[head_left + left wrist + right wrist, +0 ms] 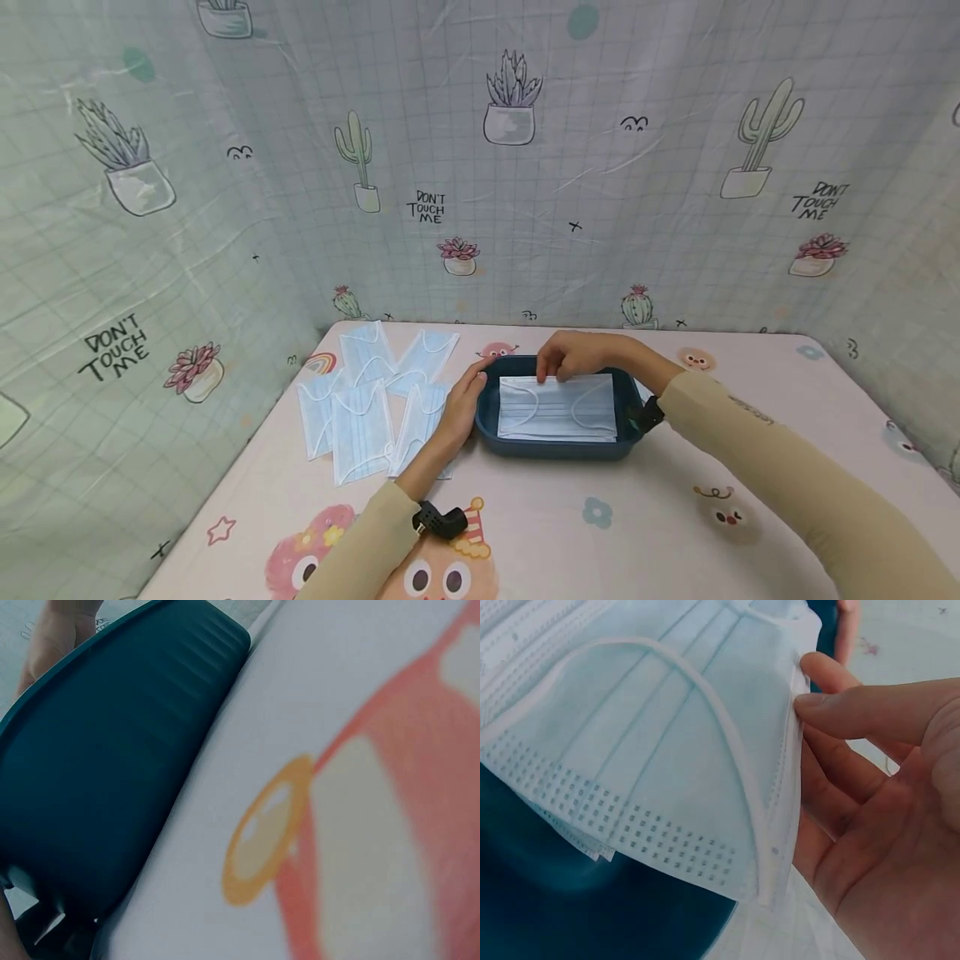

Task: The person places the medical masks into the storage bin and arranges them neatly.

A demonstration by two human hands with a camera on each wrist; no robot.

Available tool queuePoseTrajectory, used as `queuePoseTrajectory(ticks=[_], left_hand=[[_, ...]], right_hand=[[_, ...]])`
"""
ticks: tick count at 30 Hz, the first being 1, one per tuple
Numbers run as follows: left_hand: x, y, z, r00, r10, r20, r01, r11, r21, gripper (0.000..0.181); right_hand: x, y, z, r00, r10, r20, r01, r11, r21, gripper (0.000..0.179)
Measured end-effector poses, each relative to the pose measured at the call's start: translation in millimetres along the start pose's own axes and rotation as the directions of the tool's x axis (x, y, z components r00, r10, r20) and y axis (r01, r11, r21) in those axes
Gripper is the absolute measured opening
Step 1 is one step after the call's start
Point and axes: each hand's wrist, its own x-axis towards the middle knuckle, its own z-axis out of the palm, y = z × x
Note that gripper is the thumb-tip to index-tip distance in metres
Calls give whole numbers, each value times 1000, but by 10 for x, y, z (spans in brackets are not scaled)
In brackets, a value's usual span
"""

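Bench (540,533) before me bore a blue tub (558,451) holding masks (557,421).
My left hand (461,404) rested along the tub's left wall, fingers nearly straight, probably to keep it from sliding. Loose masks (360,437) overlapped just beside that hand, seemingly for easy reach. My right hand (581,353) pinched the far edge of the masks in the tub between thumb and fingers, likely because that rim gave a hold; I could not tell how many layers. Patterned cloth (555,175) hung behind.

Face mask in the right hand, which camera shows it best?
Right wrist: the pleated face mask appears close, its ear loop clear. Head shows it small, partly hidden by the right hand; left wrist doesn't show it.
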Motion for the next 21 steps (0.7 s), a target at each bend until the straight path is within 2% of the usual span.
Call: queuePoseTrajectory(ticks=[8,14,21], left_hand=[[-17,-8,-6,1000,3,-8,-3,1000,9,42],[-22,0,-13,1000,-11,-4,11,1000,22,44],[-19,-10,-17,1000,-7,8,7,1000,13,45]], right_hand=[[143,29,20,995,102,-22,-104,988,-117,30],[183,-36,28,990,126,-55,-134,977,-168,30],[198,-67,47,987,155,-46,-161,965,-206,30]])
